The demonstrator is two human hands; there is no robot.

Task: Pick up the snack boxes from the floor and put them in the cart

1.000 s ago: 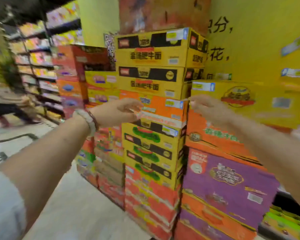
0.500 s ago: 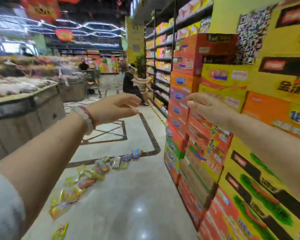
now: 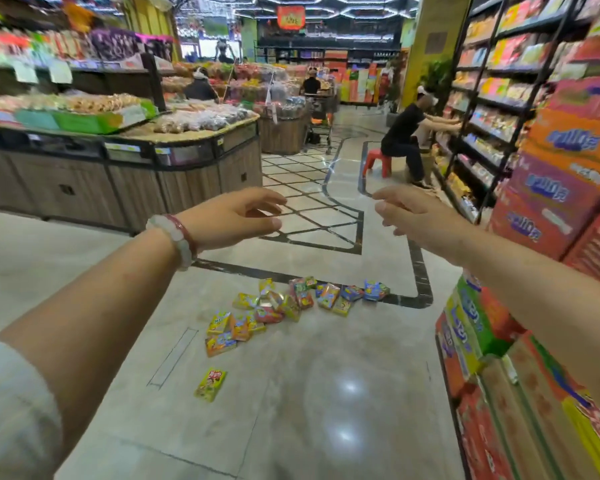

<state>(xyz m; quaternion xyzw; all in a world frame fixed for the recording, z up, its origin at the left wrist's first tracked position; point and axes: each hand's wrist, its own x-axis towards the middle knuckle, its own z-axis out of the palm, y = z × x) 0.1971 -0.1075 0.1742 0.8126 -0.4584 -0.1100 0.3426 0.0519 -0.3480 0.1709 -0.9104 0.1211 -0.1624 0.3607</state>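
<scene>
Both bare arms reach forward at chest height above the polished grey stone floor [image 3: 326, 393]. The left hand [image 3: 232, 218], with a pale and red bead bracelet [image 3: 181, 240] on its wrist, is loosely spread, its fingers gently bent and its thumb apart from them, holding nothing and touching nothing. The right hand [image 3: 409, 213] is likewise relaxed and empty, fingers slightly curved and pointing toward the left hand, with a clear gap between the two. Below the hands and well apart from them, the small colourful cardboard snack boxes [image 3: 291, 303] lie scattered on the floor in a loose band that runs along a dark inlaid floor line, yellow, orange, red and blue ones partly overlapping. One yellow snack box [image 3: 210, 384] lies alone, nearer the camera than the rest. At the right edge stands a tall stack of large printed cartons [image 3: 548, 216] in orange, purple, red and green, close beside the right forearm. On the left a wooden-fronted display island [image 3: 118, 174] carries bagged goods. Farther down the aisle a person in black [image 3: 404, 140] sits on a red plastic stool [image 3: 378, 161], reaching into the dark metal shelving [image 3: 492, 98].
</scene>
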